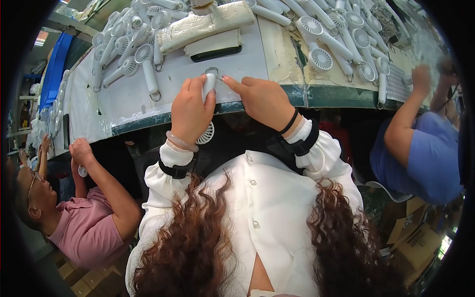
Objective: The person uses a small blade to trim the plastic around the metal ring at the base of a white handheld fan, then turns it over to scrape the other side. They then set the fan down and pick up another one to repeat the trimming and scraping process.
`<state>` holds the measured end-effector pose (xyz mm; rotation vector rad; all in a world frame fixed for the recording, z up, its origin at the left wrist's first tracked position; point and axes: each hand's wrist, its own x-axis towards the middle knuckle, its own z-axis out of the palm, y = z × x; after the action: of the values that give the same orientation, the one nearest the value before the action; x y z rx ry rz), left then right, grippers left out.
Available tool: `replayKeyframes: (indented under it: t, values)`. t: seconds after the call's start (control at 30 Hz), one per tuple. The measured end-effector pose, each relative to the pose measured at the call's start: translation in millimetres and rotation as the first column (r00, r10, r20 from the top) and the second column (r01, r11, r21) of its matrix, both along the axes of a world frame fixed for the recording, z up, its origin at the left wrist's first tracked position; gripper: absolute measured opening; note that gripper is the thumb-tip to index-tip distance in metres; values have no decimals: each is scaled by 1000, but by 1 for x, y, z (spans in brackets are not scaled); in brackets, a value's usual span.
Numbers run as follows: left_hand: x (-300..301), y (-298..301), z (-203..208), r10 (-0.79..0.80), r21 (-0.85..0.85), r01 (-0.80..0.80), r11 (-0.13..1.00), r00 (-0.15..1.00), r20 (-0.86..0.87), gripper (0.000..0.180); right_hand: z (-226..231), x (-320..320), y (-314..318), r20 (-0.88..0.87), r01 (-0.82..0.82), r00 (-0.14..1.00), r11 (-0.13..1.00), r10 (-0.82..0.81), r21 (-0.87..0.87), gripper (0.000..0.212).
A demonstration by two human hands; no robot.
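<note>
In the head view, the left hand (190, 106) curls its fingers around the handle of a white fan (209, 85), near eleven o'clock, its grille hanging toward six below the table edge. The right hand (267, 101) extends its index finger to just beside the metal ring (212, 68); whether it pinches anything cannot be told. More fans (341, 37) lie at one o'clock.

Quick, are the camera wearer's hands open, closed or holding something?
Left hand: closed around a white handheld fan.
Right hand: near the fan's metal ring; whether it grips anything cannot be told.
</note>
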<state>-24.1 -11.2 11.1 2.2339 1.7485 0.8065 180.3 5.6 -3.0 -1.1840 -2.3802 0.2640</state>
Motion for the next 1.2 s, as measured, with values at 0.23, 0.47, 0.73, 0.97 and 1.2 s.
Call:
replayKeyframes:
  t: [0.23, 0.47, 0.73, 0.97, 1.2]
  values:
    - [-1, 1, -2, -9, 2, 9, 1000, 1000, 0, 31, -1, -6, -8, 31, 29, 999, 996, -32, 81, 52]
    - [-1, 1, -2, -1, -10, 1, 1000, 1000, 3, 31, -5, -7, -10, 34, 50, 998, 978, -58, 203, 53]
    - [-3, 2, 1, 1, -59, -1, 998, 1000, 7, 31, 1, -2, -13, 2, 94, 995, 957, -98, 276, 56]
    - [-3, 1, 0, 25, -77, -23, 997, 999, 30, 30, -4, 3, -10, -13, 161, 987, 973, -161, 162, 57]
    - [-2, 0, 1, 25, -62, -23, 998, 999, 35, 30, -5, -5, -7, -46, 113, 993, 981, -107, 160, 53]
